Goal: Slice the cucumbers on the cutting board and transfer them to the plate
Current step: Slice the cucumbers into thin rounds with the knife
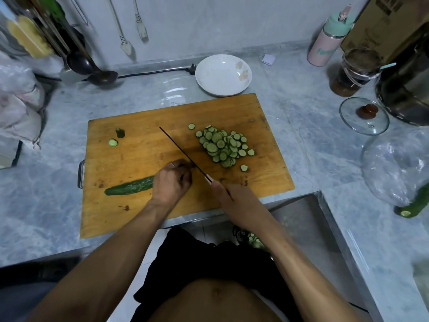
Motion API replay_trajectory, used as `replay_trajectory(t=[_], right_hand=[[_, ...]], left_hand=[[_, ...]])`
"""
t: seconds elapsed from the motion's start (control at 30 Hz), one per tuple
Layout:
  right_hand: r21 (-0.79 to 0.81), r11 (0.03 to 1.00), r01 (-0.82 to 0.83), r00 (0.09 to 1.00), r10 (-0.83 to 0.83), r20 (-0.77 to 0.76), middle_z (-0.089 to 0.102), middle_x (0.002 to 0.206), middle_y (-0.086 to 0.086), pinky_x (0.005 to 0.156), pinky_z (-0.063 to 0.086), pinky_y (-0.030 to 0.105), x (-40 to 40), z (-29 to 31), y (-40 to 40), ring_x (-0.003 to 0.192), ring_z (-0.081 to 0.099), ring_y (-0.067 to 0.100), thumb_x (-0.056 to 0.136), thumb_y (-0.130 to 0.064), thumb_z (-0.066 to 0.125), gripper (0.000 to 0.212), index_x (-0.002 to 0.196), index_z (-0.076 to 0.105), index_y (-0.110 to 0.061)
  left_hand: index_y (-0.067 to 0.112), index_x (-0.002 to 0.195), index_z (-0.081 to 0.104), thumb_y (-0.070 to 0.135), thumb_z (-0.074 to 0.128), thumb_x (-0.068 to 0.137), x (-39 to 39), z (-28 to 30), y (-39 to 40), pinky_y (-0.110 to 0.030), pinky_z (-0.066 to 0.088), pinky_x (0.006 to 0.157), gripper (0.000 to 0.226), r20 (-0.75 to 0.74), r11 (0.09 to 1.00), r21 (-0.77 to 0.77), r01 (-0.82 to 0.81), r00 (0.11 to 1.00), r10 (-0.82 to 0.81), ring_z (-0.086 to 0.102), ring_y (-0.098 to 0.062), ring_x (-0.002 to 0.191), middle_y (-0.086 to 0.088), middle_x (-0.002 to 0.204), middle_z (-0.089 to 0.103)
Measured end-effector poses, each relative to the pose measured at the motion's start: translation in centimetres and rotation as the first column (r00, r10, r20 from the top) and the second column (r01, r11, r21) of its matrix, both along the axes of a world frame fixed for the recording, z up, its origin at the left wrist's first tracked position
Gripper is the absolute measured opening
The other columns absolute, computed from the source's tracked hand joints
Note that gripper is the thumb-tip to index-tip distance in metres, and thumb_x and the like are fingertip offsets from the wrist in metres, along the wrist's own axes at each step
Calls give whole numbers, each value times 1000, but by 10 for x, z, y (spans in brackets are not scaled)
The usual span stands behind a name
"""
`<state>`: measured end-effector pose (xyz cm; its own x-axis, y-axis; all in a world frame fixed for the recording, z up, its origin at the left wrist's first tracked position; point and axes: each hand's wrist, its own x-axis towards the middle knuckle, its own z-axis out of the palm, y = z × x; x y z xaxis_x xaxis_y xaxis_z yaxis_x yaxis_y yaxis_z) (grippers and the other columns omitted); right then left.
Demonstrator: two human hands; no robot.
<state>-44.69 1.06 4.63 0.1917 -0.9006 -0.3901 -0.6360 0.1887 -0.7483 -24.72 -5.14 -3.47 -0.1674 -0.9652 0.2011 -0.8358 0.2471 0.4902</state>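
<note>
A dark green cucumber (130, 188) lies on the wooden cutting board (148, 117), towards its left front. My left hand (173, 180) grips its right end with curled fingers. My right hand (234, 201) holds the knife (183, 153) by its handle, the blade edge-on and pressed against my left knuckles. A pile of round slices (222, 146) sits to the right of the blade. A stub end (120, 133) and a single slice (113, 142) lie at the board's far left. The white plate (223, 75) stands behind the board.
A glass lid (364, 116), a dark jar (355, 73) and a pink bottle (325, 43) stand at the right. Another cucumber (415, 203) lies by a clear plastic bag (399, 163). A metal sink (308, 219) sits at the front right. A ladle (102, 76) and a power cord (157, 72) lie behind.
</note>
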Motion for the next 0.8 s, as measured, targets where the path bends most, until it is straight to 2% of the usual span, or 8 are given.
replay_trajectory(t=[0.27, 0.37, 0.47, 0.57, 0.67, 0.8], right_hand=[[7, 1000, -9, 1000, 9, 25, 51, 64, -2, 53, 30, 24, -1, 1, 3, 63, 49, 13, 102, -55, 31, 55, 63, 47, -19], [31, 999, -25, 999, 24, 41, 49, 60, -5, 52, 29, 24, -2, 3, 1, 58, 48, 9, 103, -55, 30, 57, 61, 45, -20], [101, 995, -8, 999, 3, 52, 52, 59, -5, 54, 35, 25, -7, 6, -5, 53, 51, 6, 101, -60, 28, 61, 62, 47, -18], [142, 990, -5, 996, -8, 91, 52, 54, -3, 51, 39, 25, -11, 10, -10, 41, 48, 3, 101, -61, 28, 62, 63, 47, -16], [167, 986, 13, 995, -30, 94, 52, 51, -6, 50, 38, 24, -8, 10, -14, 38, 48, 3, 101, -61, 28, 62, 60, 47, -18], [160, 987, 29, 997, -41, 69, 54, 57, -6, 55, 34, 27, 0, -2, -19, 53, 52, 7, 101, -60, 28, 62, 57, 47, -21]], left_hand=[[14, 85, 76, 18, 58, 83, 1, -5, 1, -32, 53, 58, 19, 13, 1000, -15, 18, 1000, -18, 65, -27, 83, 0, 107, 69], [11, 90, 76, 12, 62, 84, 1, -6, 2, -33, 54, 60, 16, 5, 999, -42, 32, 999, -32, 65, -27, 84, -2, 107, 69], [7, 98, 76, 1, 66, 83, -1, -6, 5, -30, 54, 68, 19, -32, 996, -77, 51, 998, -54, 65, -26, 88, -5, 106, 70], [5, 101, 75, -2, 65, 83, -2, -7, 4, -29, 54, 73, 22, -43, 994, -87, 62, 997, -65, 64, -26, 90, -7, 108, 70], [5, 102, 75, -1, 66, 83, 1, -11, 3, -30, 55, 75, 22, -36, 994, -85, 64, 997, -67, 64, -28, 92, -9, 110, 70], [4, 104, 74, 4, 64, 86, 0, -13, 2, -32, 55, 76, 21, -32, 994, -91, 61, 997, -64, 64, -29, 94, -12, 109, 70]])
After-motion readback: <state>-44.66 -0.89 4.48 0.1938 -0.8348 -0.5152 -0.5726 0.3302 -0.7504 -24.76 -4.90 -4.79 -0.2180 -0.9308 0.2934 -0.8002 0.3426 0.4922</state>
